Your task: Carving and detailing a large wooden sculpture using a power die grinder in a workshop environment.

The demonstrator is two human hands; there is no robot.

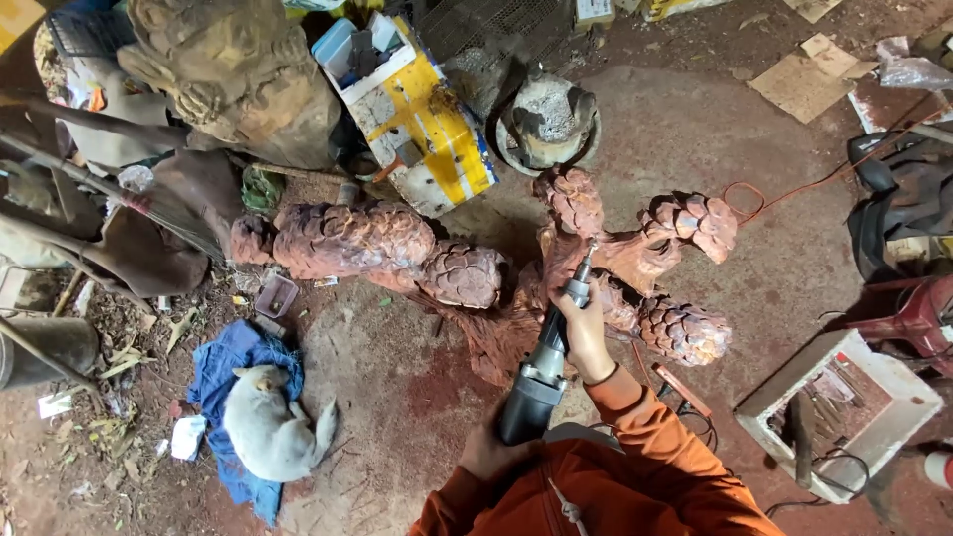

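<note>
A large reddish wooden carving (467, 268) with scaly, pine-cone-like lumps lies on the dusty floor before me. I hold a grey rotary power tool (544, 367) with both hands. My right hand (584, 333) grips its neck near the tip, which touches the carving's middle branch. My left hand (486, 452) grips the tool's thick rear body close to my orange sleeves.
A white animal (266, 427) lies curled on a blue cloth (230, 372) at the lower left. A white box of tools (844, 412) stands at the right. A yellow-and-white container (422, 114), a carved brown block (233, 74) and a round stone vessel (548, 121) crowd the top. An orange cord (784, 194) runs right.
</note>
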